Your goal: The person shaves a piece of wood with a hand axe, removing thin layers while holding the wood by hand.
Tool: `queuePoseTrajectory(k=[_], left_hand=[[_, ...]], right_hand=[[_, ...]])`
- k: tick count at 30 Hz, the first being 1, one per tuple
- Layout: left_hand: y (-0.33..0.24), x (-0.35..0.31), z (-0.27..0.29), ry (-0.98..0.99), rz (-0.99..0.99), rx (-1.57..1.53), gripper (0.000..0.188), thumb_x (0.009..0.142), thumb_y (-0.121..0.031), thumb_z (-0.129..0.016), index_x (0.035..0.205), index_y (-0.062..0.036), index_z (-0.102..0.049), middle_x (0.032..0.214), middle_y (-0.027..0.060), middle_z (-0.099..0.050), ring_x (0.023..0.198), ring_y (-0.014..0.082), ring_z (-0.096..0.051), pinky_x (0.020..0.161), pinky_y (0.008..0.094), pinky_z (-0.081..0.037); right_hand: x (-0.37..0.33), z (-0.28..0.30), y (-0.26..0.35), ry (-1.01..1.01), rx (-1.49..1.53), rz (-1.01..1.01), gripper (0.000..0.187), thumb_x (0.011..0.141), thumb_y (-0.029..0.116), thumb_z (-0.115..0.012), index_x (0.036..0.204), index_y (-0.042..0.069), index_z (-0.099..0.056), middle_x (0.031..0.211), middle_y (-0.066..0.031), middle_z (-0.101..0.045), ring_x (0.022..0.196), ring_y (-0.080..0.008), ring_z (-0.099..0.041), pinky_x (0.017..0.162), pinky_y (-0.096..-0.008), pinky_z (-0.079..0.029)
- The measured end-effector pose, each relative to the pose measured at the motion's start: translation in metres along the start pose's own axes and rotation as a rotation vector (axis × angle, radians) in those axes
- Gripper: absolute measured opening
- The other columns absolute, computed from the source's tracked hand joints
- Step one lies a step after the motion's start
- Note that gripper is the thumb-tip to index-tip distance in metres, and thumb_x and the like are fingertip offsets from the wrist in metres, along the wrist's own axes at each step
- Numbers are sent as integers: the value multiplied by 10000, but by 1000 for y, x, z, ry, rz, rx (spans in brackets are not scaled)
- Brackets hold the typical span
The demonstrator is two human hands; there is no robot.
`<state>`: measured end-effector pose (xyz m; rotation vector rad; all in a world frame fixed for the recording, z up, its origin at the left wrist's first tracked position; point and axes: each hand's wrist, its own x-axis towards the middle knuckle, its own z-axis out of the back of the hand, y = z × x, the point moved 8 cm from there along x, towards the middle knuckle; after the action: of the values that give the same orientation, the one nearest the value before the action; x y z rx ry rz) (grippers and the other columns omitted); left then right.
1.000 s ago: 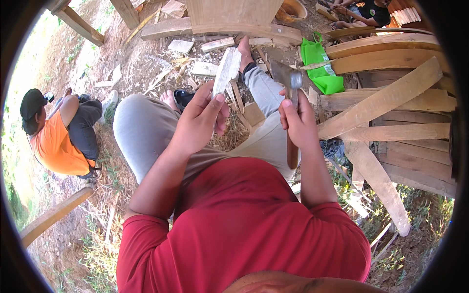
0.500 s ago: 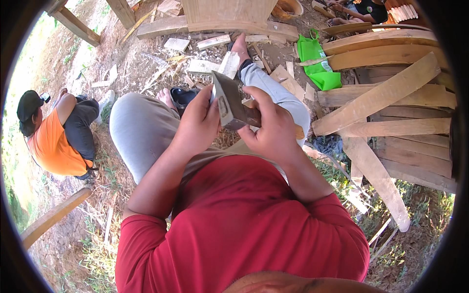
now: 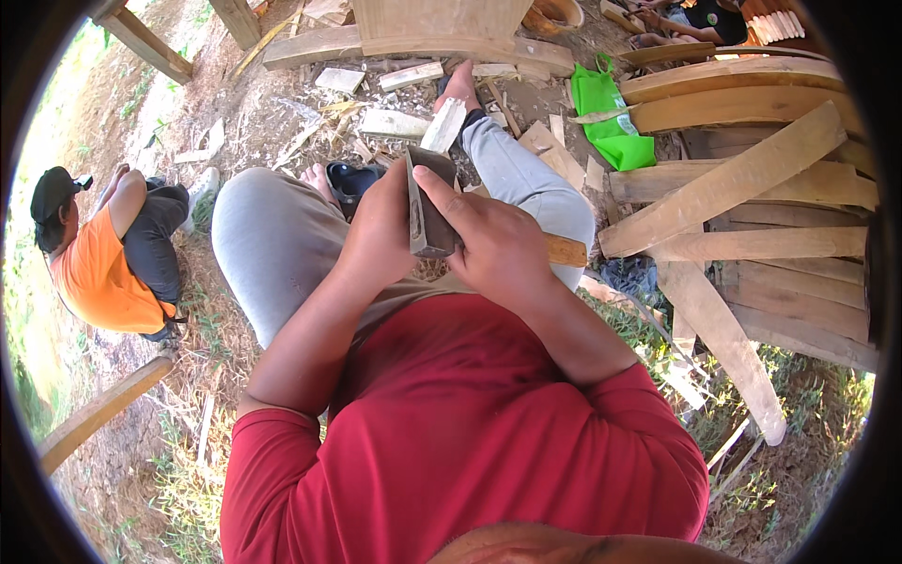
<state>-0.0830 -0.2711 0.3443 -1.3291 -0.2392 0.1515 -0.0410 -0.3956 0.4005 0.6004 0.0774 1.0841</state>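
Over my lap I hold a hatchet-like tool with a dark, blocky metal head (image 3: 430, 233) and a wooden handle (image 3: 567, 250). My left hand (image 3: 378, 226) is closed against the left side of the head, and its fingertips are hidden behind the metal. Whether anything thin lies between that hand and the metal, I cannot tell. From the right, my right hand (image 3: 503, 240) wraps round the tool where head and handle meet, with its index finger along the top of the head. The handle's end sticks out to the right beyond this hand.
Wood offcuts (image 3: 395, 124) and shavings litter the ground by my feet. Curved planks (image 3: 752, 169) are stacked at the right, near a green bag (image 3: 611, 117). A co-worker in orange (image 3: 113, 254) sits at the left; another person (image 3: 691, 21) is at the far right.
The metal head has turned and come slightly lower. My right hand has moved left, its index finger now lying over the head, and more of the handle shows to the right.
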Motion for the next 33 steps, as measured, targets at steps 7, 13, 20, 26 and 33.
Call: queuePoseTrajectory(k=[7,13,20,26,33], left_hand=[[-13,-5,-7,-33,122,251,293,981,-93,-654,1226,40,-563,1005,248,-698,922,385,-681,805,448,-527],[-13,-6,-11,-99,100,220,256,1082,-99,-545,1303,30,-548,903,232,-661,789,373,-654,736,482,-486],[-11,-1,-5,-116,129,158,325,1056,-103,-533,1348,39,-537,1065,331,-700,1018,523,-674,844,542,-512],[4,-2,-10,-30,135,123,354,979,-44,-593,1320,43,-561,1109,271,-718,1063,423,-689,875,469,-532],[0,-2,-7,-70,124,145,373,958,-19,-594,1326,37,-571,1097,282,-716,1054,418,-689,867,477,-534]], right_hand=[[9,-7,-40,-63,-273,-105,868,832,86,-720,1625,241,-403,838,-108,-680,749,-312,-716,668,-474,-563],[35,60,-127,-296,-114,-433,736,909,61,-669,1587,275,-479,979,-172,-729,878,-430,-711,750,-517,-566],[0,18,-23,-46,-127,-25,835,814,95,-797,1584,240,-508,967,-74,-728,836,-280,-729,700,-425,-579],[-3,5,-17,-19,-85,-15,878,794,73,-782,1603,223,-478,959,-68,-713,815,-281,-719,689,-423,-576],[-1,0,-22,4,-131,20,943,747,50,-780,1613,248,-463,878,-61,-674,771,-283,-704,672,-449,-568]])
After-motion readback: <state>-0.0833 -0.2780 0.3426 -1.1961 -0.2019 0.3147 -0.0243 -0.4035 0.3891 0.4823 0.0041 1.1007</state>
